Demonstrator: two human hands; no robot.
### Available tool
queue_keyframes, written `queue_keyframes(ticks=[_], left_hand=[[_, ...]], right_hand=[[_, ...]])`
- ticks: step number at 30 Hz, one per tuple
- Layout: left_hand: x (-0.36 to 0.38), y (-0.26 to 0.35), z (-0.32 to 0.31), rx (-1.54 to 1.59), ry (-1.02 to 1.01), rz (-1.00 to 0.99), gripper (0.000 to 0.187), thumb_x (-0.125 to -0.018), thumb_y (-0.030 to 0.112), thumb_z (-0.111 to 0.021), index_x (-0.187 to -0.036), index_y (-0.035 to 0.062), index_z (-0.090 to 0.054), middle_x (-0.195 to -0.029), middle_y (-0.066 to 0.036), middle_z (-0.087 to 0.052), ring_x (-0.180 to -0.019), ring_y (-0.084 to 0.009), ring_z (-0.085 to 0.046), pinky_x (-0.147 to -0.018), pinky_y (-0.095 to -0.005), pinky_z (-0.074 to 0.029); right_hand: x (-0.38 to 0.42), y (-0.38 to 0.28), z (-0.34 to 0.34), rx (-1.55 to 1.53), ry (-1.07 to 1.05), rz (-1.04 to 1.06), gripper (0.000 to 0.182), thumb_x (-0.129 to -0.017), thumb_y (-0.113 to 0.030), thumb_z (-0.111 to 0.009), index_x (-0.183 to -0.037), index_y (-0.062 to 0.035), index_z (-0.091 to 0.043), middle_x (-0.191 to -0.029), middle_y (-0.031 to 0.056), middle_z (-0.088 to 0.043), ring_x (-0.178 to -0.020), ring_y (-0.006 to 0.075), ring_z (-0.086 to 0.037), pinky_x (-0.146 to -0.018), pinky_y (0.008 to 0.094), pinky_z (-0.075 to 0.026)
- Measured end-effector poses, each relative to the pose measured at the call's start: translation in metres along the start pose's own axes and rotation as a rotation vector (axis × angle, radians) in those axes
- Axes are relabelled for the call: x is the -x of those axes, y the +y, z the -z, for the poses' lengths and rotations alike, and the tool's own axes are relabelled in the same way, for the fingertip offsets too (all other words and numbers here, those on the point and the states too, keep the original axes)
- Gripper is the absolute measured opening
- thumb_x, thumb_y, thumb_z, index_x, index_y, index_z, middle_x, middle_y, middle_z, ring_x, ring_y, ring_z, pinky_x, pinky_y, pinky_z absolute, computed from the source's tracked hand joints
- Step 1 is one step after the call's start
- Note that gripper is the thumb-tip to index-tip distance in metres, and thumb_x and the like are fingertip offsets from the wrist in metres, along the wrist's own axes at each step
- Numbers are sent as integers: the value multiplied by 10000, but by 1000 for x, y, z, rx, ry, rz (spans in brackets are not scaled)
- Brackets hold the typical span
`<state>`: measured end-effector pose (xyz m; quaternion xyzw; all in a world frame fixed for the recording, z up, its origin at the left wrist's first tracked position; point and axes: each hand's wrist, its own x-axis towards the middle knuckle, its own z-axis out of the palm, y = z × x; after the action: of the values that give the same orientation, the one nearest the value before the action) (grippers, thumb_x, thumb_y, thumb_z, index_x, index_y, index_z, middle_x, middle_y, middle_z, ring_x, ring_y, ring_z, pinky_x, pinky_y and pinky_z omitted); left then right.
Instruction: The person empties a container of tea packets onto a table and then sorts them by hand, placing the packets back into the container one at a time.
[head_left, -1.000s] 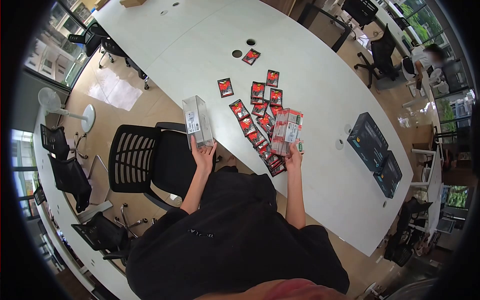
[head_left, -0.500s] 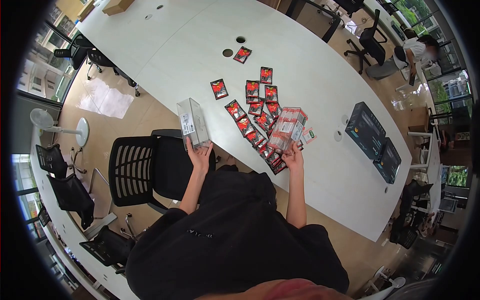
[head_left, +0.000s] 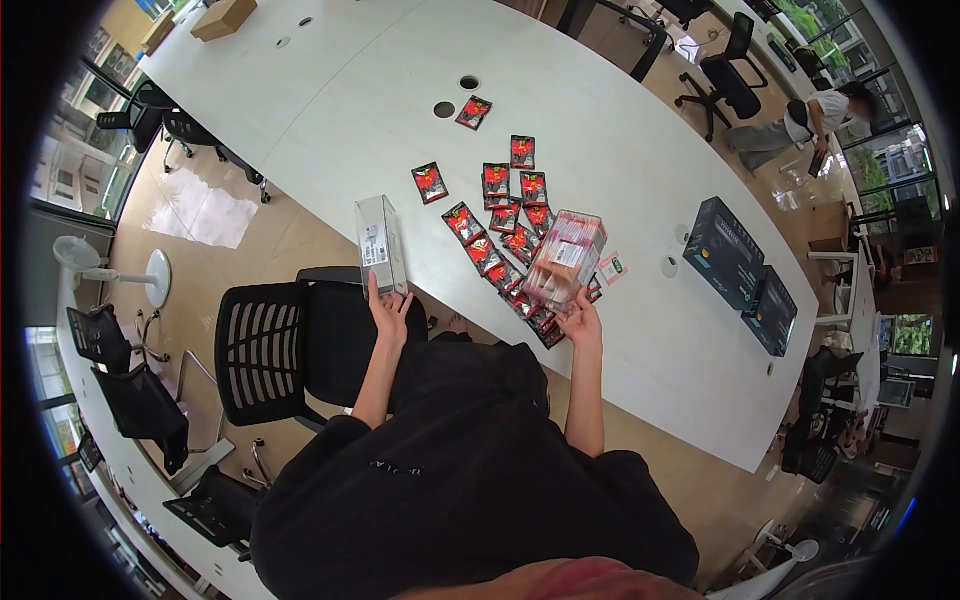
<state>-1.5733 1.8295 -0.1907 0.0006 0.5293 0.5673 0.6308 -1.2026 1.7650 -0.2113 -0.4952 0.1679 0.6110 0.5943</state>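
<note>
My left hand point(head_left: 390, 310) grips the near end of a clear plastic box point(head_left: 378, 240) with a white label, at the table edge. No contents can be made out in it. My right hand point(head_left: 581, 322) is closed on the near end of another clear plastic box point(head_left: 566, 262), packed with red and white contents and bearing a white label. This second box is tilted over several red and black sachets point(head_left: 484, 256), hiding part of them. Further sachets point(head_left: 429, 183) lie loose on the white table, one point(head_left: 474, 112) near the cable holes.
A red and white card point(head_left: 611, 268) lies right of the filled box. Two dark boxes point(head_left: 724, 255) stand on the table's right side, and a cardboard box point(head_left: 223, 18) at the far left. A black chair point(head_left: 262, 345) is close on my left. A person point(head_left: 800, 125) is in the background.
The filled box has turned in my right hand, so its label now faces up. The box in my left hand has rotated slightly. The view has shifted a little; the sachets look unmoved.
</note>
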Motion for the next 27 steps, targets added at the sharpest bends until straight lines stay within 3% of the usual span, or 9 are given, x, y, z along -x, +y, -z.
queue_keyframes(ticks=[2,5,7,12,15,20,22,24,27], left_hand=[[-10,-1,5,-41,21,-3,699,-883,605,-595,-1301,52,-498,-1123,-68,-561,-926,-152,-560,-998,-356,-454],[-39,-7,16,-108,-34,-33,837,-858,613,-619,-1464,106,-343,-1379,-107,-463,-1150,-239,-569,-1053,-362,-382],[-49,-8,16,-146,-29,-94,677,-882,548,-635,-1375,112,-474,-1245,-64,-573,-1029,-163,-582,-966,-310,-412],[-66,-7,7,-167,69,-263,396,-816,356,-793,-950,16,-641,-857,-53,-620,-702,-110,-563,-663,-254,-447],[-57,1,-18,-226,180,-458,436,-757,231,-859,-703,101,-446,-664,25,-454,-603,-86,-460,-651,-241,-444],[-99,-14,-2,-333,217,-417,701,-693,299,-906,-1074,6,-396,-984,-85,-512,-862,-141,-517,-829,-274,-472],[-87,-16,-15,-376,214,-494,986,-656,377,-917,-1267,-50,-272,-1209,-165,-443,-1108,-223,-484,-987,-336,-425],[-81,-18,-17,-527,220,-518,1052,-646,401,-915,-1303,-75,-245,-1272,-204,-408,-1192,-273,-445,-1040,-372,-382],[-79,-29,-21,-752,230,-611,1150,-625,439,-913,-1347,-104,-202,-1359,-267,-354,-1311,-360,-365,-1116,-439,-302]], right_hand=[[-2,2,4,9,-29,12,268,-869,-445,-697,-876,-182,-646,-634,-54,-439,-587,96,-356,-579,277,-263],[3,-1,-10,-6,-131,-16,256,-922,-434,-630,-895,-179,-646,-683,-51,-531,-599,99,-418,-587,283,-274],[35,-4,-47,-20,-12,-32,263,-973,-418,-547,-946,-181,-656,-771,-27,-631,-610,121,-468,-596,288,-289],[-3,1,-7,-126,-343,-93,274,-999,-418,-490,-1012,-233,-692,-830,-17,-657,-678,138,-477,-632,299,-300],[2,-3,-17,-178,-445,-151,302,-998,-425,-486,-954,-238,-720,-781,-20,-625,-698,140,-457,-643,309,-304],[6,-6,-27,-215,-326,-168,288,-994,-417,-495,-959,-248,-726,-868,9,-646,-702,177,-416,-682,317,-330],[-1,-3,-18,-260,-279,-209,274,-997,-407,-497,-972,-247,-719,-936,28,-672,-705,192,-415,-697,323,-341],[-6,-4,-9,-299,-586,-215,230,-1006,-351,-499,-990,-241,-700,-1094,77,-682,-806,216,-508,-730,343,-359],[14,-13,-27,-265,-577,-199,209,-1013,-298,-489,-1007,-241,-690,-1147,94,-677,-989,227,-577,-753,348,-368]])
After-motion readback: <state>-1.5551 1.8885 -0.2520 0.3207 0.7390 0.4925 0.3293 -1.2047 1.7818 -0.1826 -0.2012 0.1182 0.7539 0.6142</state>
